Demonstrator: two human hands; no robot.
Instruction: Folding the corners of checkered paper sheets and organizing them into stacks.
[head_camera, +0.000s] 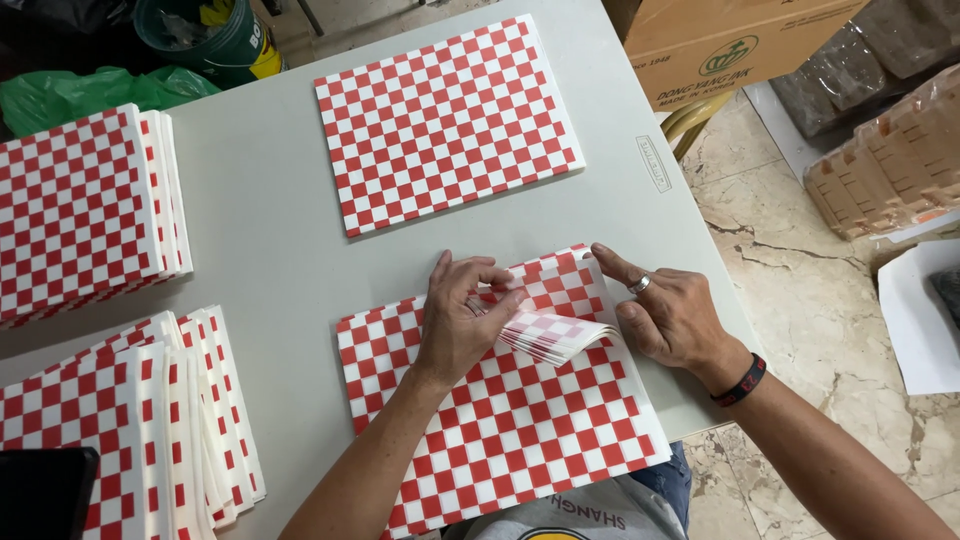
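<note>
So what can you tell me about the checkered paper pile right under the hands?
The stack of checkered sheets is thin, paper-like, with red and white squares. It lies flat at the near edge of the grey table, turned a little askew. Its far right corner is lifted and curled back, so the sheet edges fan out. The left hand pinches those curled sheets, while the right hand rests on the stack's right edge beside them.

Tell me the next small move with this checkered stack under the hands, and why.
Probably slide the left hand further under the lifted sheets to separate that bundle. Its fingers already curl a fanned corner up from the near stack, while the right hand braces the stack's right edge on the table.
</note>
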